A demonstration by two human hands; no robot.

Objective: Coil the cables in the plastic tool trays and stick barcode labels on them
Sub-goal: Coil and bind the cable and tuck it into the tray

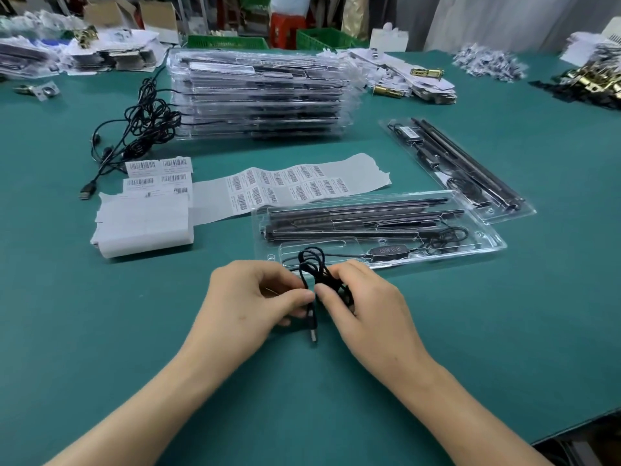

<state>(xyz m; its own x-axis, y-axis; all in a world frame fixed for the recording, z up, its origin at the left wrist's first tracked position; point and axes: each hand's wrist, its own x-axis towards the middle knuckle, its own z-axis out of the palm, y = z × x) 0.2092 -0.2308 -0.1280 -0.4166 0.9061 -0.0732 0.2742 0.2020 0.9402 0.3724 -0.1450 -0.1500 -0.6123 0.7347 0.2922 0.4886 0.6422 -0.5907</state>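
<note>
Green table (100, 331) w/ tray stack (258, 95), label strip (292, 186) — L hand (250, 297), R hand (366, 304) pinch black cable (311, 264).

Hidden, cropped and unreadable parts at the desk (134, 348)

The lower part of the black cable coil (317, 280) is covered by the fingers of the left hand (255, 297) and the right hand (366, 301), so the grip on it is only partly seen. The print on the barcode labels (289, 186) is too small to be read. The far paper stacks (111, 57) are blurred. The brass parts (594, 82) are cut off by the right edge, and both forearms by the bottom edge.
</note>
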